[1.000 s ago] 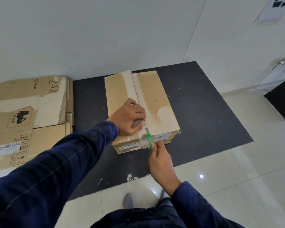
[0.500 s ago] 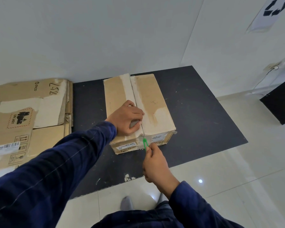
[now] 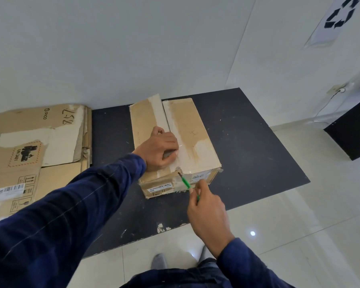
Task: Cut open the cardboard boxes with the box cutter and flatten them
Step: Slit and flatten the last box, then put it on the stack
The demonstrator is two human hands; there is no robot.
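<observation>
On the far left I am seeing a pile of flattened cardboard [image 3: 35, 146] lying on the floor against the wall, so by my judgement part of the job is done. Just beside it the black mat [image 3: 258, 154] is carrying the one cardboard box [image 3: 192, 140] not yet flattened, standing closed near the middle of the mat.

My left hand [image 3: 159, 151] is resting on the box's left flap, knuckles up and fingers bent down toward the taped seam [image 3: 176, 146]. I cannot tell whether those fingers are pinching something or only pressing.

To the right of that, the green box cutter [image 3: 185, 181] is lying against the near end face, its tip touching the top edge exactly where the seam is ending. My right hand [image 3: 206, 210] is pinching the cutter's tail between thumb and fingers, closed narrow around it, and is sitting nearer to me than the box.

What matters for the coming move: the seam's long axis is running away from me toward the wall, leaning a little left, so the box is lying ahead and left of the cutting hand. I am judging that the end tape is being slit, and that the left fingers are sitting too close to the seam for comfort.
</observation>
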